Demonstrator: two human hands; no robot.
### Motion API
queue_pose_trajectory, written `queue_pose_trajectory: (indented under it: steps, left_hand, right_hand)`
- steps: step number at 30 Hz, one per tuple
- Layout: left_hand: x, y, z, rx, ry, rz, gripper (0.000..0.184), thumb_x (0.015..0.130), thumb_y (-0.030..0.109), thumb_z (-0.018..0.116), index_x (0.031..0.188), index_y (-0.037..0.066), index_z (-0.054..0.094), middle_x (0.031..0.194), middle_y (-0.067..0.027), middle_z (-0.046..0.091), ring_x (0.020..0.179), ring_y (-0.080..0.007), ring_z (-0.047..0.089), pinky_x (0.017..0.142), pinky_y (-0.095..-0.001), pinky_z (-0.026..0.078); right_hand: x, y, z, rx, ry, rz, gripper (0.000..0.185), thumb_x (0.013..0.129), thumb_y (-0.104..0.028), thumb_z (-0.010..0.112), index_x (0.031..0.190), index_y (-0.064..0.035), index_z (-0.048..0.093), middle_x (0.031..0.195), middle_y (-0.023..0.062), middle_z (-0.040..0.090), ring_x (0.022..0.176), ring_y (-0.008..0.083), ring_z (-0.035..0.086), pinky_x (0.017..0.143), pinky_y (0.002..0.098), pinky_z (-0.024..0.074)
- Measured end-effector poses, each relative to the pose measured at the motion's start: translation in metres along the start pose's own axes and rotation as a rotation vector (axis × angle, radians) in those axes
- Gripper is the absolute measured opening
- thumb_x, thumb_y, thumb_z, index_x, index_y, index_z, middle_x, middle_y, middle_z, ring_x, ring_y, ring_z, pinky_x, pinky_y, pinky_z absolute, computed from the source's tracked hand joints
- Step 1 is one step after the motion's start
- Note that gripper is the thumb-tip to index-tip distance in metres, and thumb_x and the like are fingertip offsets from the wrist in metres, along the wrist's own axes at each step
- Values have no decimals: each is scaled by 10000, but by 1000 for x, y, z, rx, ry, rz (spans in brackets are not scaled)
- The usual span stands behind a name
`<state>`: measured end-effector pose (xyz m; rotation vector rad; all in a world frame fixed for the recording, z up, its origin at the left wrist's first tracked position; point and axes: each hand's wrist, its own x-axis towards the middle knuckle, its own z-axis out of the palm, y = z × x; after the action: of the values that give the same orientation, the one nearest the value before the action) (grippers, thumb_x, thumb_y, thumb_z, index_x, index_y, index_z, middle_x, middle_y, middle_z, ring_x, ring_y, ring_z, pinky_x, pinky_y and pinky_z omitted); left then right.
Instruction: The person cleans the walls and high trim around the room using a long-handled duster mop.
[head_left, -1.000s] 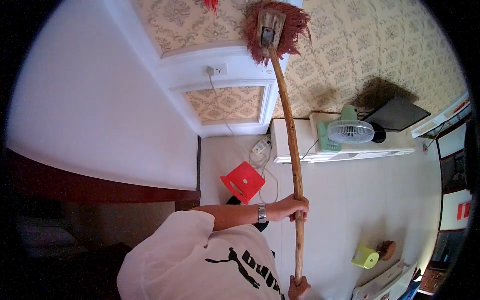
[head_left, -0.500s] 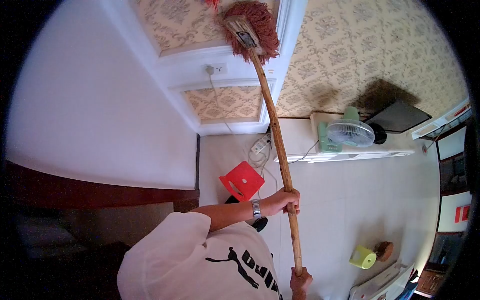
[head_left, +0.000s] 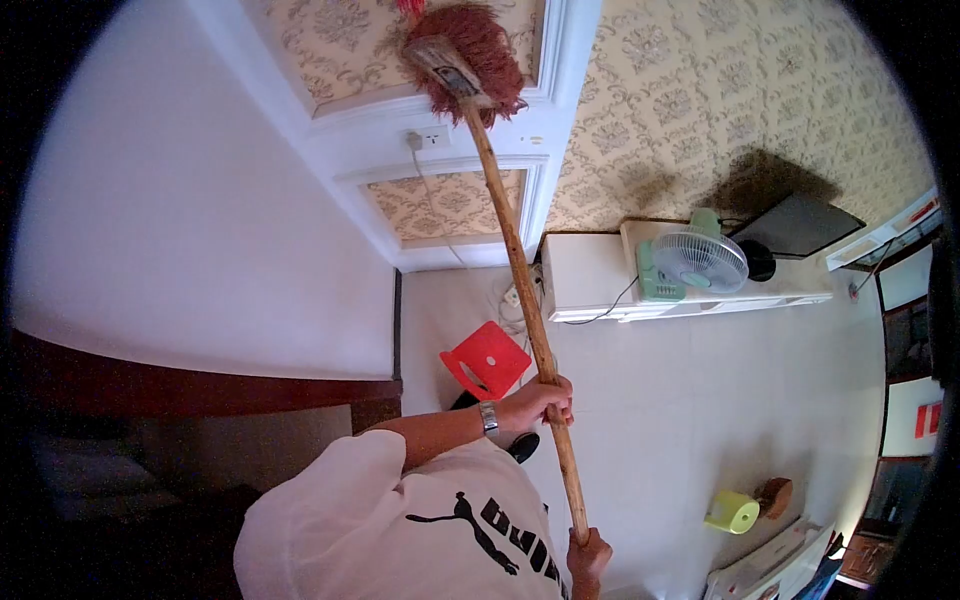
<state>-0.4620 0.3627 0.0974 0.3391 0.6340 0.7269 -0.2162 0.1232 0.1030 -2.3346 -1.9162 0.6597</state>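
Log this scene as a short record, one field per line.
Tool: mop with a wooden handle and reddish strands
Grip: left hand closed partway along the handle, right hand closed near its bottom end
Mop head: raised, in front of a patterned wall panel; contact cannot be told
Worn: watch on the left wrist, white shirt
Wall fitting: socket with a plug
On cabinet: green fan
On floor: red stool, yellow-green stool

My mop strands (head_left: pixel 480 55) are reddish-brown, the handle (head_left: pixel 516 250) tan, the wallpaper (head_left: pixel 680 100) beige (grey floral motifs), the stool (head_left: pixel 485 344) red.
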Motion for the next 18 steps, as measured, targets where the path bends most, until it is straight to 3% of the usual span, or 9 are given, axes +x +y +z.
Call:
queue_pose_trajectory:
  steps: [1, 3, 5, 7, 11, 15, 18]
  left_hand:
    - [-3, 2, -2, 19, 8, 19, 73, 719, 43, 514, 784, 53, 482, 715, -69, 525, 715, -203, 566, 727, -387, 487]
    - [-8, 6, -2, 39, 15, 36, 76, 717, 44, 514, 788, 53, 488, 720, -72, 526, 720, -208, 566, 730, -388, 484]
    - [-13, 8, 0, -24, 10, 72, 56, 718, 64, 501, 762, 90, 479, 666, -57, 547, 685, -201, 596, 625, -322, 467]
    - [-13, 3, -11, -65, 20, 91, 66, 715, 54, 496, 771, 83, 476, 668, -61, 540, 676, -200, 584, 670, -350, 471]
    - [-21, 4, -26, -130, 45, 125, 113, 704, 37, 494, 808, 70, 464, 660, -59, 516, 652, -199, 555, 739, -403, 475]
    - [-34, 17, -27, -130, 138, 124, 127, 694, 25, 488, 813, 67, 475, 660, -63, 516, 650, -205, 558, 712, -393, 482]
    - [-37, 18, -43, -105, 139, 244, 93, 701, 43, 471, 789, 65, 488, 654, -65, 518, 643, -212, 564, 689, -380, 489]
  right_hand:
    - [2, 5, 5, -14, 13, -22, 295, 744, -347, 630, 669, -86, 514, 515, 123, 538, 472, 329, 540, 464, 419, 429]
    - [5, 10, 9, -7, 14, -39, 286, 740, -333, 636, 664, -89, 509, 505, 119, 529, 466, 330, 536, 455, 423, 422]
    - [7, 11, 10, -1, 17, -61, 278, 737, -320, 642, 658, -92, 504, 495, 115, 519, 459, 332, 532, 446, 427, 415]
    - [12, 6, 7, 64, 42, -163, 264, 697, -216, 692, 637, -69, 481, 481, 132, 499, 439, 337, 514, 426, 408, 408]
    - [21, -2, 9, 75, 49, -182, 266, 704, -225, 687, 635, -70, 481, 481, 132, 501, 442, 336, 519, 430, 408, 414]
    - [35, -12, 5, -46, -78, -170, 268, 724, -265, 666, 644, -75, 495, 486, 128, 512, 453, 329, 531, 441, 404, 423]
    - [47, -18, 5, -66, -94, -209, 270, 735, -283, 653, 656, -75, 500, 491, 125, 519, 460, 326, 537, 452, 403, 428]
